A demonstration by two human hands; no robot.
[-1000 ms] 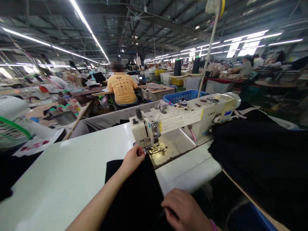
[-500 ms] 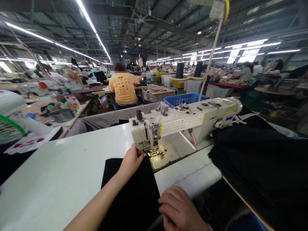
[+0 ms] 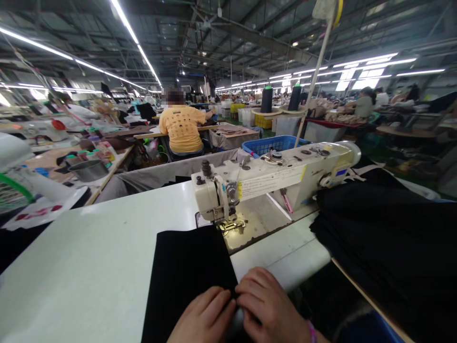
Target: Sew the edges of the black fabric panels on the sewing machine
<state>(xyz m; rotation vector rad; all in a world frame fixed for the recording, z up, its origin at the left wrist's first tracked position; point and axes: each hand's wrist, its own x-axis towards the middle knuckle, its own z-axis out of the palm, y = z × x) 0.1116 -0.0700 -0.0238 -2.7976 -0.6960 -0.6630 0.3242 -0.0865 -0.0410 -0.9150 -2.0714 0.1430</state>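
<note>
A black fabric piece (image 3: 189, 267) lies flat on the white sewing table (image 3: 93, 257), its far edge at the presser foot (image 3: 232, 224) of the cream sewing machine (image 3: 264, 181). My left hand (image 3: 203, 317) rests on the near part of the fabric, fingers together pointing right. My right hand (image 3: 267, 307) sits beside it at the fabric's right edge, fingers curled onto the cloth. The two hands touch near the table's front edge.
A large heap of black cloth (image 3: 385, 238) covers the table to the right. A blue crate (image 3: 271, 143) stands behind the machine. A person in a yellow shirt (image 3: 182, 128) sits at a station ahead. A green fan guard (image 3: 10, 190) is at the far left.
My left hand has drawn back from the presser foot to the near end of the fabric, beside my right hand. The fabric's far edge now lies square at the needle.
</note>
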